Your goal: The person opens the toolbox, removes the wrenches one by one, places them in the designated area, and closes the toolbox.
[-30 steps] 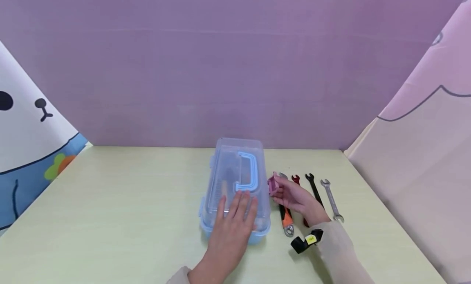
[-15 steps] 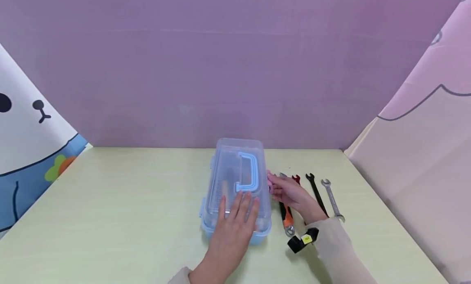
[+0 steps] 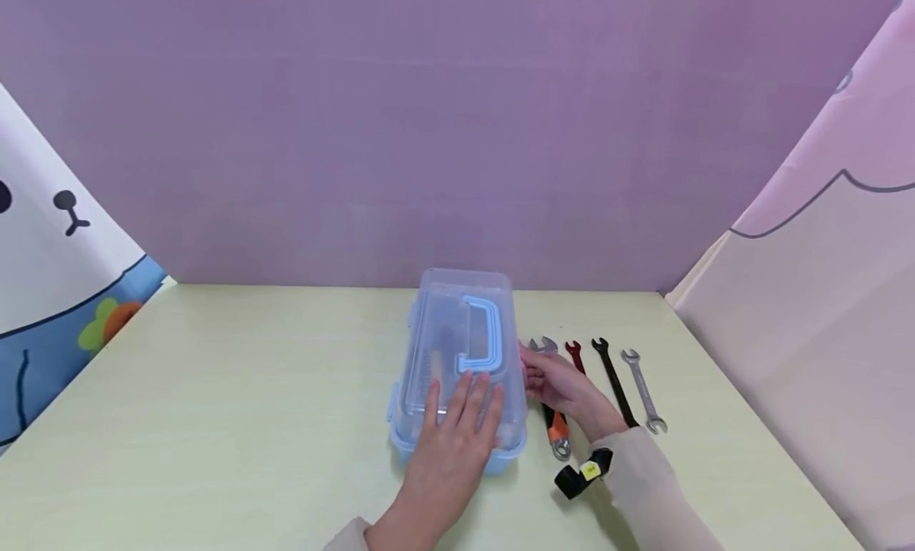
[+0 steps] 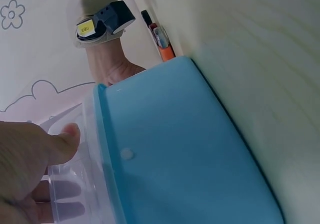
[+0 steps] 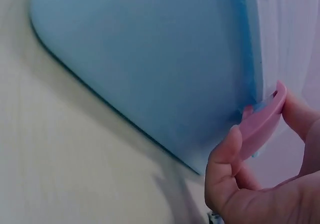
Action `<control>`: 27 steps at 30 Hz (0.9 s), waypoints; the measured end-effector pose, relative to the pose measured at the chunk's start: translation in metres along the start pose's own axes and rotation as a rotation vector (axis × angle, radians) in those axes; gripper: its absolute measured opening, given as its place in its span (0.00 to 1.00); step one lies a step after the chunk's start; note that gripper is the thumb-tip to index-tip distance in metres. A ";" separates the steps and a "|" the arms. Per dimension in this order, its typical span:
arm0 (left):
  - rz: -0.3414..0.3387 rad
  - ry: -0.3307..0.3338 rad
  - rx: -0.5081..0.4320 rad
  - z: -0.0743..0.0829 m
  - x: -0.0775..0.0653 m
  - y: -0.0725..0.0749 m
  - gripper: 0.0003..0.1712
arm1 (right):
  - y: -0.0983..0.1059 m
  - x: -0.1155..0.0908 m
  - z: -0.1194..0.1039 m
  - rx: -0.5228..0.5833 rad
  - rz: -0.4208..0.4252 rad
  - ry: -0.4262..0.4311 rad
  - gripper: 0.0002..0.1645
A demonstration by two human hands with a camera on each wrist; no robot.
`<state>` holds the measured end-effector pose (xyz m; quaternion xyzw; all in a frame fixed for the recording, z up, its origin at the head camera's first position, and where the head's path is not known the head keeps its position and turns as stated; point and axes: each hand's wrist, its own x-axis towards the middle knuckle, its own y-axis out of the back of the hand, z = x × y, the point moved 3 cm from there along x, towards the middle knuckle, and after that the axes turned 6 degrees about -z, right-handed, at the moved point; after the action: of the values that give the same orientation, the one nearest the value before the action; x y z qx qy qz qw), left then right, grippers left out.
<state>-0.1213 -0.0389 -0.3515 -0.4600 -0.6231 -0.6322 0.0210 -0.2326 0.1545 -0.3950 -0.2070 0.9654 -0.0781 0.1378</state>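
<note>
A toolbox [image 3: 446,321] with a clear lid, light-blue base and blue handle stands lengthwise on the table, its lid down. My left hand [image 3: 450,456] rests on the near half of the lid with its fingers spread straight. At the box's right side, my right hand [image 3: 568,388] pinches a pink latch [image 5: 262,126] between thumb and fingers. In the right wrist view the latch lies against the rim where lid and base meet. From the head view, fingers hide most of it. The left wrist view shows the plain blue end of the base [image 4: 175,144].
Right of the box lie an adjustable wrench [image 3: 558,433] with an orange and black handle, a red wrench [image 3: 575,356], a black wrench [image 3: 616,384] and a silver wrench [image 3: 645,391]. My right forearm crosses in front of them. A purple backdrop [image 3: 457,138] rises behind the table.
My right hand has brought the pink latch leftward against the box's right side, and the latch has turned from view behind the fingers. My left hand has stayed on the lid.
</note>
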 end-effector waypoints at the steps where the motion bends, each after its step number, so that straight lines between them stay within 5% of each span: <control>1: 0.001 0.000 -0.005 0.000 0.000 0.000 0.34 | 0.000 0.000 0.001 0.011 0.000 -0.006 0.16; 27: -0.052 -0.013 -0.011 0.003 -0.001 0.001 0.32 | 0.002 -0.003 0.003 0.048 0.046 0.024 0.14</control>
<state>-0.1181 -0.0375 -0.3517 -0.4479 -0.6314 -0.6330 -0.0021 -0.2302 0.1577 -0.3974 -0.1807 0.9693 -0.1004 0.1330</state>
